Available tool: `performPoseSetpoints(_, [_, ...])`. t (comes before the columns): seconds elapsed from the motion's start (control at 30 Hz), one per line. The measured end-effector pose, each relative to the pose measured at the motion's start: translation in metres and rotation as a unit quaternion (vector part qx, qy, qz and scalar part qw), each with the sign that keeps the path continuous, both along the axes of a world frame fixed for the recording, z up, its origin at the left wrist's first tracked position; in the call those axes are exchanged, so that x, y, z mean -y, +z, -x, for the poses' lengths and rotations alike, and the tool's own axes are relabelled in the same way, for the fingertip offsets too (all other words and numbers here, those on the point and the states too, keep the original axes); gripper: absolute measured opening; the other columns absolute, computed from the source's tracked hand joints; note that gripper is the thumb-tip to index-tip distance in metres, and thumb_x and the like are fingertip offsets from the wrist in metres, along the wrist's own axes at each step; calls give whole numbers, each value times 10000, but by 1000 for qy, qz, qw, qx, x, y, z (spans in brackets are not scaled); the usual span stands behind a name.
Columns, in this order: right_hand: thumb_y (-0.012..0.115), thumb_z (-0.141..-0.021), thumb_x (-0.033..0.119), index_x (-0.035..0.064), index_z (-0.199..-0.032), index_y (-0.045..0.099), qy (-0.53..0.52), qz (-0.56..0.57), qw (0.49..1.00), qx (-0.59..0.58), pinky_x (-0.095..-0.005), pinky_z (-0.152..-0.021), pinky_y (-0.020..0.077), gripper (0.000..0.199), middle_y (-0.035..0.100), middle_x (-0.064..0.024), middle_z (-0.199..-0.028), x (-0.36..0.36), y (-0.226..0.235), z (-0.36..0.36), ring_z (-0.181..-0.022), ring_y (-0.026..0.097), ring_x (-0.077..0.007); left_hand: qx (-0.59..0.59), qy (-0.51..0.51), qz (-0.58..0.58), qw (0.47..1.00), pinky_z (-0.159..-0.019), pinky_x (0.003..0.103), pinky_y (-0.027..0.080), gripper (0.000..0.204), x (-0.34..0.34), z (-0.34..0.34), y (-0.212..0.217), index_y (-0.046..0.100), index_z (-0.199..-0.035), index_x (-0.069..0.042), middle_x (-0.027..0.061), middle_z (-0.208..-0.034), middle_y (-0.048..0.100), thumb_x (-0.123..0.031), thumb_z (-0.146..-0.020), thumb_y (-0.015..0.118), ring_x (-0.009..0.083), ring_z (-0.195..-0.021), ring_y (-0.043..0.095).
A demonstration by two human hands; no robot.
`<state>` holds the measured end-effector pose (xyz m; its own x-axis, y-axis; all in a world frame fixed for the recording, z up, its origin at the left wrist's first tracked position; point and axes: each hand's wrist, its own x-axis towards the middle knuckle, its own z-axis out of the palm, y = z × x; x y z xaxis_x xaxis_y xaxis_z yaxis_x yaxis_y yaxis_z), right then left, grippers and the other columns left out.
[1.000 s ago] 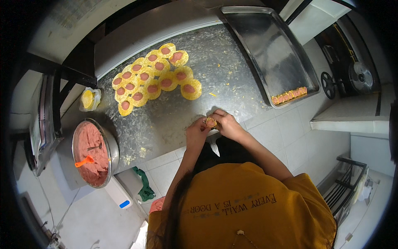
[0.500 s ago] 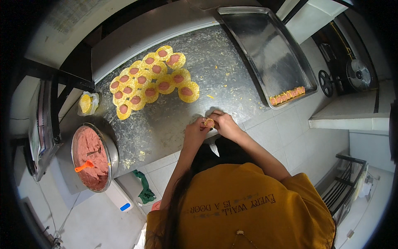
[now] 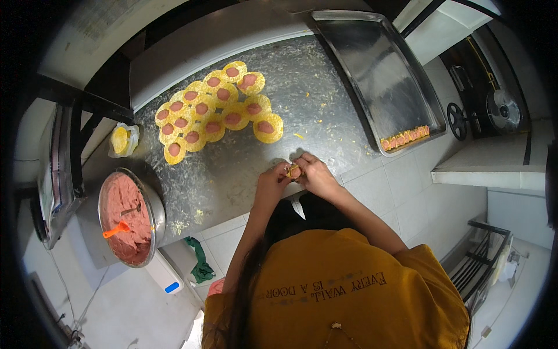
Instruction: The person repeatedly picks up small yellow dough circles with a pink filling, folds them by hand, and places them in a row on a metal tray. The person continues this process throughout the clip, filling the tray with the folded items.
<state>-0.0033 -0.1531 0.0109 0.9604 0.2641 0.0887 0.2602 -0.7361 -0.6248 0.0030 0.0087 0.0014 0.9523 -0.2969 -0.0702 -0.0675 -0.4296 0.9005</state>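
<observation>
Between my left hand (image 3: pixel 274 179) and my right hand (image 3: pixel 317 174) is a small dumpling (image 3: pixel 294 171), its yellow wrapper gathered up around pink filling. The fingers of both hands are closed on it, just over the table's near edge. Farther left on the metal table (image 3: pixel 232 174), several round yellow wrappers (image 3: pixel 267 138) lie flat in touching rows, each with a lump of pink meat filling on it. At the right, a row of filled dumplings (image 3: pixel 406 138) stands along the near end of a large metal tray (image 3: pixel 354 75).
A steel bowl (image 3: pixel 158 215) of pink meat paste (image 3: pixel 125 195) stands at the table's left end, with an orange-handled utensil (image 3: pixel 116 229) in it. Behind it is a plastic bag of yellow wrappers (image 3: pixel 121 141). A fan (image 3: pixel 503 109) is at far right; a green cloth (image 3: pixel 200 262) hangs low.
My fingers have shifted slightly around the dumpling, which stays between both hands. The whole view has moved a little; the wrappers and tray look the same.
</observation>
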Motion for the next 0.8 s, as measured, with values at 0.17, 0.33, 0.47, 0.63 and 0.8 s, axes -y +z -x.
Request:
performPoseSetpoints(0.17, [635,-659,-14,27,-956,595,47,-16,998,28,-391,-720,493,303,555,-145,-913,-4,-4,-7,-846,571,-337,-19,2,1,1000,-596,311,502,234,-2,-1,-9,578,-918,-38,120,-769,650,-78,-721,696,244,-680,653])
performPoseSetpoints(0.33, [563,-688,-18,-4,-949,577,-16,10,999,38,-396,-773,475,262,543,-172,-944,-6,11,-4,-910,555,-349,95,27,-46,994,-611,322,501,240,-7,-2,-14,577,-880,-19,132,-796,643,-98,-701,716,270,-701,641])
performPoseSetpoints(0.47, [593,-692,-10,5,-961,583,15,7,999,-36,-398,-753,484,269,556,-158,-944,-3,1,-6,-889,563,-339,35,-13,20,999,-635,337,503,266,-4,-3,-6,579,-900,-19,147,-859,623,-98,-689,720,275,-748,632])
performPoseSetpoints(0.63, [622,-670,-28,24,-925,607,-18,-26,1000,-3,-387,-729,495,261,580,-134,-903,-8,6,-5,-841,577,-332,60,7,2,998,-644,348,499,266,-7,-1,-10,580,-916,-19,151,-846,610,-85,-694,712,285,-750,623])
performPoseSetpoints(0.8, [628,-662,-33,20,-964,600,55,-9,998,5,-383,-742,497,307,573,-140,-941,-7,-3,-8,-865,578,-336,93,-1,-29,995,-611,314,509,287,-7,-3,-16,587,-904,-15,125,-831,613,-33,-653,725,234,-728,631])
